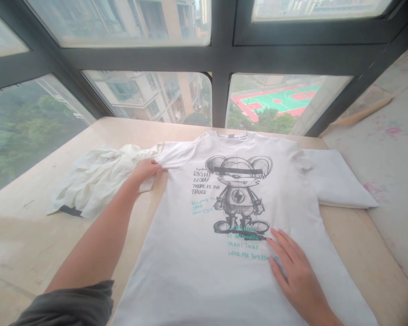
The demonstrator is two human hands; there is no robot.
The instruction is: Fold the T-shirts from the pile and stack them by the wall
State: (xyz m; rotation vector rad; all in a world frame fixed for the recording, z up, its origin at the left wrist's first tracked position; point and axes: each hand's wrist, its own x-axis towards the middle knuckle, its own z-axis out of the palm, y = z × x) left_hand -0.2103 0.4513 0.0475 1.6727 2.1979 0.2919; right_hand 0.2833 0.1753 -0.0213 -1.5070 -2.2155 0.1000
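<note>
A white T-shirt (204, 271) lies spread face up on the window ledge, its collar toward the window. A sketched bear figure with black and green lettering is printed on its front. At the sleeve on the left, my left hand (147, 169) has its fingers closed on the sleeve's edge. My right hand (294, 271) rests on the lower right of the print, palm down, with its fingers stretched out over the cloth. The shirt's bottom hem is outside the view.
A crumpled cream garment (98, 181) lies left of the shirt. On the right, a folded white cloth (340, 181) sits partly under the other sleeve. Dark window frames (219, 90) border the beige ledge (17, 244); a floral-patterned surface (387, 149) rises at the right.
</note>
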